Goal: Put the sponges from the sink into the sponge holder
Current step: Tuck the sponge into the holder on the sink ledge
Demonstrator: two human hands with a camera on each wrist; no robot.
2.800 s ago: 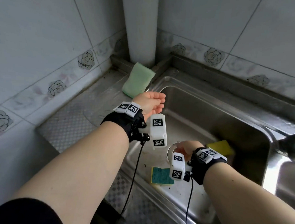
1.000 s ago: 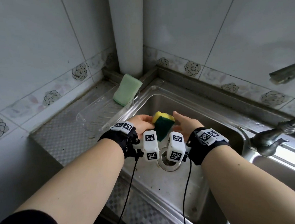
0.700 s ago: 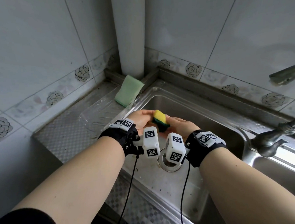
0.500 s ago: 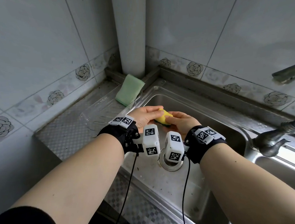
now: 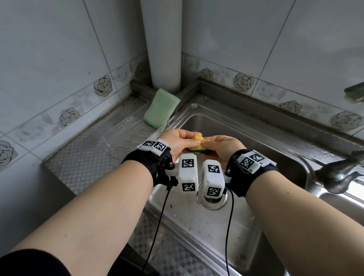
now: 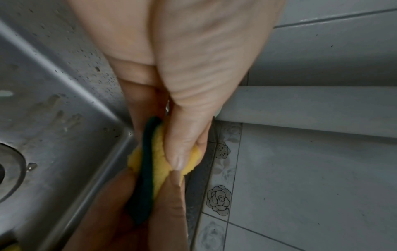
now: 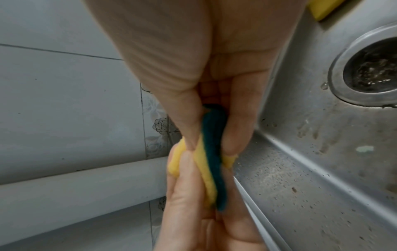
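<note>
Tiled corner, pale wall tiles with a rose-pattern border, steel sink [image 5: 258, 134] running across the lower right of the head frame. Above the basin, centre of frame: yellow-and-green sponge [image 5: 198, 141], squashed and folded, green scouring layer a dark stripe between yellow foam in both wrist views. Pinched from the left by left hand [image 5: 178, 141], thumb on top, fingers underneath. Gripped from the right by right hand [image 5: 223, 147], thumb and fingers curled round the other end. Thumb tips nearly meeting on the yellow foam. Below the hands, drain [image 5: 213, 200] in the basin floor. Upper left of the hands, clear sponge holder [image 5: 122, 138] on the patterned drainboard, light green sponge [image 5: 161, 110] at its far end, close to the white pipe [image 5: 162, 42]. Faucet [image 5: 343, 173] at right edge. Corner of another yellow sponge [image 7: 324, 8] at top of right wrist view
</note>
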